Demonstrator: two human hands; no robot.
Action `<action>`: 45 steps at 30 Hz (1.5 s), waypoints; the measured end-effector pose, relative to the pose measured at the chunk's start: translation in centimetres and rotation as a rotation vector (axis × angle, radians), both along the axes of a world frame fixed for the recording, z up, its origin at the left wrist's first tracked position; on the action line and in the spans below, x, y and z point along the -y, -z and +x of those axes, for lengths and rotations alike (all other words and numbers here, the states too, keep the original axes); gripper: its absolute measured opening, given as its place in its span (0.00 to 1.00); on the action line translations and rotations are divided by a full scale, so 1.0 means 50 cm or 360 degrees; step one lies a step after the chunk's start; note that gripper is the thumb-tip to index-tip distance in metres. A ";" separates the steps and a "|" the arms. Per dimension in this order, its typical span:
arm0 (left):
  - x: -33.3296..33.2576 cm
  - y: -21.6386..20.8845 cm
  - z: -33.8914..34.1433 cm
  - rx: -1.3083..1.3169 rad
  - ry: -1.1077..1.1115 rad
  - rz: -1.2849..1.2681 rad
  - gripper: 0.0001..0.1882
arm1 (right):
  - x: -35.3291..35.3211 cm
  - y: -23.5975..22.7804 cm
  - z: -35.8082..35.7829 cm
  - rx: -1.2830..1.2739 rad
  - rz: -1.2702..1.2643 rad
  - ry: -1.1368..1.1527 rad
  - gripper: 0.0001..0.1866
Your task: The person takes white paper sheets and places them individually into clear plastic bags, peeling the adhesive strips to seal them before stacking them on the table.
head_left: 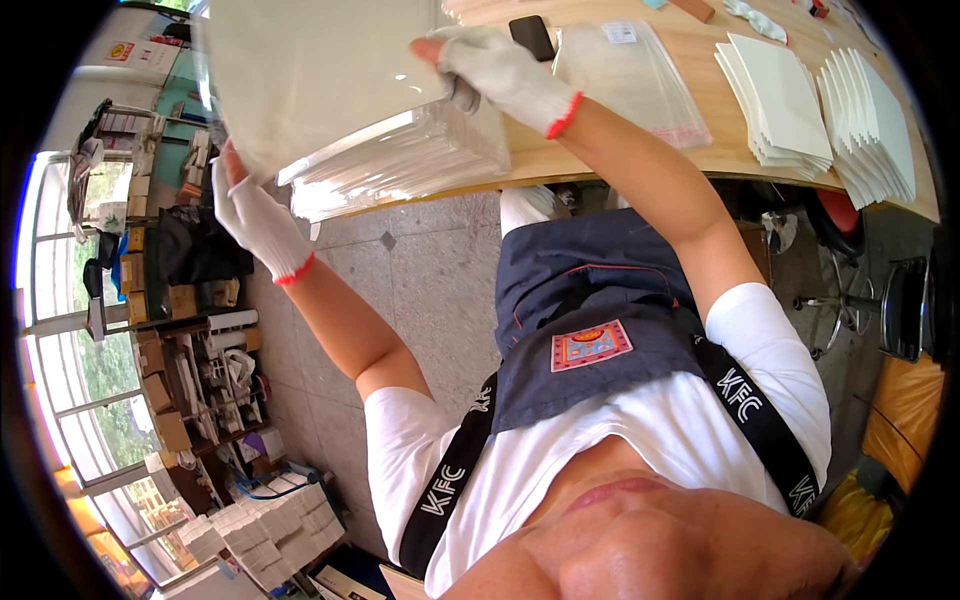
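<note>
A large whitish flat sheet in a clear plastic sleeve (310, 75) is raised above the table's left end. My left hand (250, 220), in a white glove with a red cuff and a bare thumb tip, grips its lower left corner. At its right side is my right hand (500, 78), gloved the same way, thumb against the sleeve and fingers curled. That hand's hold is partly hidden, but it appears closed on the sleeve's edge. Beneath lies a thick stack of glossy plastic-wrapped flat packs (400, 165), near the table's front edge.
On the wooden table (690, 60) lie a black phone (532, 38), a pile of clear plastic sleeves (630, 85), two stacks of white boards (775, 105) and a spare glove (755, 20). Loaded shelves (190, 380) stand left. A wheeled chair (835, 290) is at the right.
</note>
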State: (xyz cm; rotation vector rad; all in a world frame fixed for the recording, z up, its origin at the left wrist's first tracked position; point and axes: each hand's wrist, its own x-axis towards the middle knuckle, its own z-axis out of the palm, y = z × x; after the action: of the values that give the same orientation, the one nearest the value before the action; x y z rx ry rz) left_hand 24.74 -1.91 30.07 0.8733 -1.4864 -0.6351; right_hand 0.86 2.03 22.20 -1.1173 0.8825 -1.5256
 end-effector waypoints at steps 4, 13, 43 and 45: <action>0.132 0.137 0.033 0.0261 0.0117 0.0367 0.23 | 0.006 0.011 -0.024 -0.0365 0.0323 0.0084 0.19; -0.032 0.586 0.082 0.0831 -0.0694 0.0628 0.21 | -0.258 0.277 -0.292 0.0126 0.0555 0.1287 0.16; -0.010 0.624 -0.547 0.1871 0.0806 -0.0308 0.13 | -0.613 0.376 -0.436 0.0823 0.0649 0.0786 0.17; -0.004 0.618 -0.531 0.1733 0.0944 -0.0042 0.14 | -0.618 0.375 -0.369 0.1026 0.0744 0.0579 0.19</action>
State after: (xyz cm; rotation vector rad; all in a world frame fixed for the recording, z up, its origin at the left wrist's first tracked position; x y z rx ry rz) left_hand -1.82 -1.72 -0.84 0.7756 -2.7922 -0.5683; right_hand -17.59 32.96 3.44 -0.1022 0.9378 -1.7005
